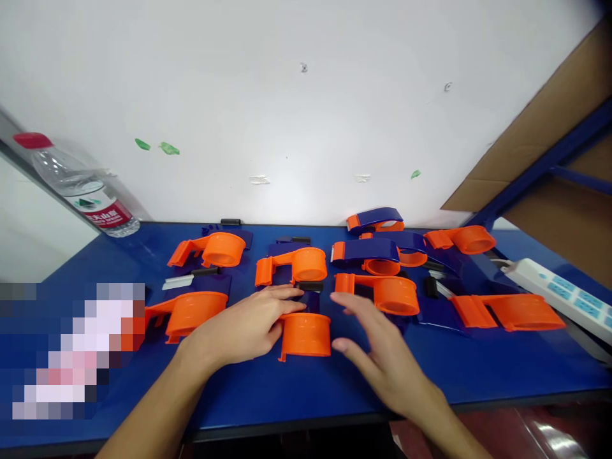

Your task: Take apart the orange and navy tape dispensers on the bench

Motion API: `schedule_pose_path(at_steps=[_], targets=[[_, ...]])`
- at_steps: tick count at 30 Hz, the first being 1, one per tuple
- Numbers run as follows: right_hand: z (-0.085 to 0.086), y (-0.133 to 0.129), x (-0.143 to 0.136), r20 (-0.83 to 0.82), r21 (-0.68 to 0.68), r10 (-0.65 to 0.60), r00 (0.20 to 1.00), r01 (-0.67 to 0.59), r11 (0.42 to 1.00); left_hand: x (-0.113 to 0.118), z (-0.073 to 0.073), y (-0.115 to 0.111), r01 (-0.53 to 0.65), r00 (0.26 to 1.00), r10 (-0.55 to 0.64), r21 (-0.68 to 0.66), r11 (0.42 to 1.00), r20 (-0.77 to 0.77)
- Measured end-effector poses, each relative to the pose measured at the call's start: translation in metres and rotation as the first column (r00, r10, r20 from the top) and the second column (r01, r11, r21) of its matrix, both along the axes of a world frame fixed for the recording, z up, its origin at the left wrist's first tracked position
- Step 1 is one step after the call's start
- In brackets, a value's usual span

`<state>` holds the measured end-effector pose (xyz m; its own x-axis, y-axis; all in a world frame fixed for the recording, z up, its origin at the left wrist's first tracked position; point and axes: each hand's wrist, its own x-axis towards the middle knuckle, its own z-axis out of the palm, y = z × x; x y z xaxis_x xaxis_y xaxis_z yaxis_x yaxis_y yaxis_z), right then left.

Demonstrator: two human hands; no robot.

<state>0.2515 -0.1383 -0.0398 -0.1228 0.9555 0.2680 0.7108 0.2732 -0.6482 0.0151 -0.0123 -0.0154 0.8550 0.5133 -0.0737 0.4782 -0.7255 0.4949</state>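
Note:
An orange tape dispenser frame (306,335) lies on the blue table in front of me, its round hub towards the right. My left hand (246,322) reaches over its narrow end with fingers stretched out and partly covering it; the exact contact under the fingers is hidden. A black roller (310,286) and a dark blue piece (312,301) show just beyond the fingertips. To the right of the hub, my right hand (382,350) hovers with thumb and fingers apart, holding nothing. Behind it sits another orange frame (396,295).
More orange frames stand at left (197,312) and right (528,312). Blue-and-orange dispensers (377,220) are near the white wall (287,115). A water bottle (90,191) stands back left, a power strip (564,293) lies right. The left foreground is pixelated.

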Motion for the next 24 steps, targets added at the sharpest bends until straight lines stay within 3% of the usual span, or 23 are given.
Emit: schedule_pose_path(at_steps=[3, 5, 8, 13, 24], targets=[[0.008, 0.002, 0.038, 0.212, 0.27, -0.155, 0.965, 0.094, 0.958, -0.001, -0.001, 0.001, -0.009, 1.0, 0.009, -0.017, 1.0, 0.006], [0.011, 0.006, 0.064, 0.379, 0.222, -0.16, 0.911, 0.079, 0.972, 0.0, 0.0, 0.001, -0.019, 1.0, 0.019, -0.027, 0.999, -0.004], [0.01, 0.012, 0.093, 0.506, 0.123, -0.066, 0.86, 0.004, 0.992, 0.001, 0.003, 0.0, -0.038, 0.999, 0.036, -0.043, 0.998, -0.037], [0.003, 0.011, 0.114, 0.514, 0.153, -0.029, 0.857, -0.058, 0.987, 0.002, 0.007, 0.0, -0.032, 0.997, 0.028, -0.054, 0.998, -0.071], [0.002, -0.003, 0.151, 0.483, 0.122, -0.038, 0.875, -0.024, 0.992, 0.0, 0.004, 0.0, -0.048, 0.998, 0.045, -0.054, 0.997, -0.043]])
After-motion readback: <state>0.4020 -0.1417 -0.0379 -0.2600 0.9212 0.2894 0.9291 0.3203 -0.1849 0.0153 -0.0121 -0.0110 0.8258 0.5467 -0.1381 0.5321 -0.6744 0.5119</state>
